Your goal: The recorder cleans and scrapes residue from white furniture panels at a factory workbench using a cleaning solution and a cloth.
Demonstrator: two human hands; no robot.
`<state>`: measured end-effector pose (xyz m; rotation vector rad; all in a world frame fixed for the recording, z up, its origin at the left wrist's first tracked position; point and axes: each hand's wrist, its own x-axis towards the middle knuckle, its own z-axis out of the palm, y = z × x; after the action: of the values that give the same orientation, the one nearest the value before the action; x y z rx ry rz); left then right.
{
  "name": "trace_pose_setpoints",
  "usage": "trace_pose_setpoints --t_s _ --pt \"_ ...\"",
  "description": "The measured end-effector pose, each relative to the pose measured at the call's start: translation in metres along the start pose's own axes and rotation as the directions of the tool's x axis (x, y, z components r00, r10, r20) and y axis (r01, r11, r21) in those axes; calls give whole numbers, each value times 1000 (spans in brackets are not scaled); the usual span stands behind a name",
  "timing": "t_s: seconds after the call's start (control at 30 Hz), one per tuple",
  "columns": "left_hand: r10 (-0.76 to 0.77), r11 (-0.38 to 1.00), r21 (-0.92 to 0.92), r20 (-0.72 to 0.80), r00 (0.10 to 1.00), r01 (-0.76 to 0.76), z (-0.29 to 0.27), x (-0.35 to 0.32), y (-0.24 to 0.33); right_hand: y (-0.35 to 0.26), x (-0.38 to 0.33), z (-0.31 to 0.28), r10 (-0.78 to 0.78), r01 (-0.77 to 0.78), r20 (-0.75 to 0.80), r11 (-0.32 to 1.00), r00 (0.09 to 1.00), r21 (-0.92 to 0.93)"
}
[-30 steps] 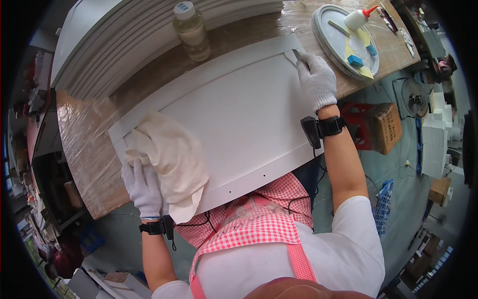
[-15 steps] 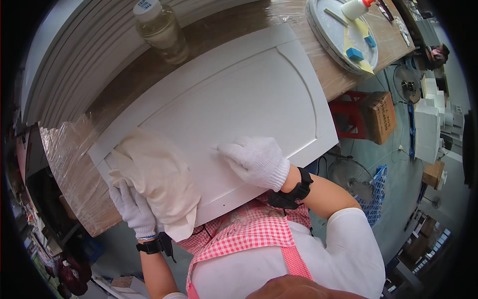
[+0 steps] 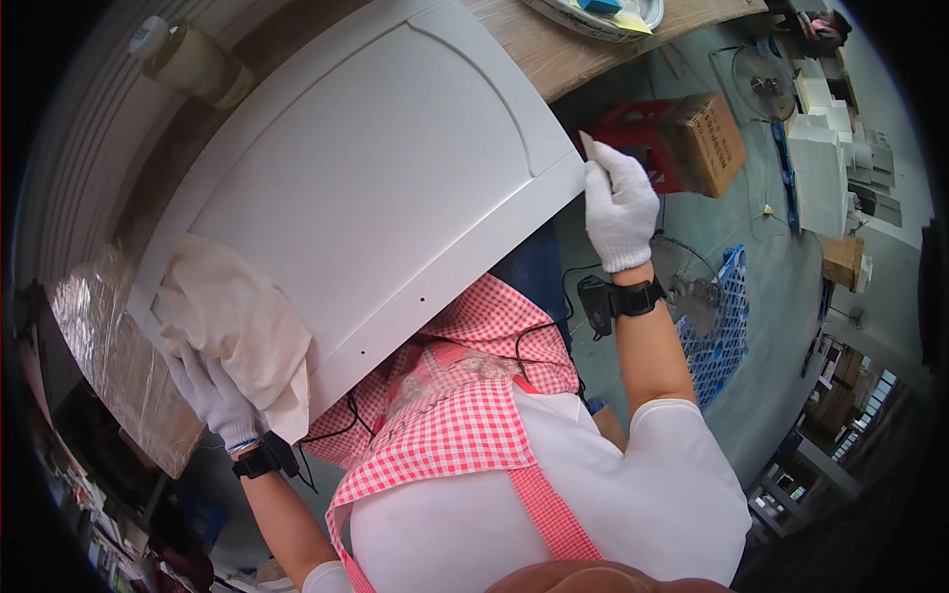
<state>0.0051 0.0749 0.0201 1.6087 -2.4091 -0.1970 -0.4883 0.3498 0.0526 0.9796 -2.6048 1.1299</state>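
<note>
Head view: left hand (image 3: pixel 213 395), gloved, fingers closed on a cream cloth (image 3: pixel 232 326) pressed against the white panel (image 3: pixel 376 188) corner. Right hand (image 3: pixel 621 206) fingers clamp the panel's opposite edge. Panel is lifted, tilted; wiping looks unfinished.

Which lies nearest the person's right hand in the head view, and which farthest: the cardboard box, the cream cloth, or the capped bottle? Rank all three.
From the right hand:
1. Cardboard box, on the floor just right of it.
2. Cream cloth, on the white panel, far left.
3. Capped bottle, top left.
</note>
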Motion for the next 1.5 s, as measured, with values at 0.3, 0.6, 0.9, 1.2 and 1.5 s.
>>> trace_pose_setpoints --t_s 0.3,0.6,0.9,1.2,1.5 --pt "-41 999 -22 15 999 41 -1 2 0 13 1 0 -68 60 -45 986 997 -157" --pt "-14 998 63 47 999 11 3 6 -16 -5 -19 18 -178 185 67 974 982 -127" --pt "23 996 84 39 999 -26 4 6 -25 -10 -18 23 -170 171 28 983 985 -73" --pt "10 996 90 30 999 -13 5 7 -27 -7 -18 22 -141 144 37 988 989 -63" --pt "33 991 126 31 999 -37 3 6 -25 -4 -17 24 -159 161 23 984 987 -75"
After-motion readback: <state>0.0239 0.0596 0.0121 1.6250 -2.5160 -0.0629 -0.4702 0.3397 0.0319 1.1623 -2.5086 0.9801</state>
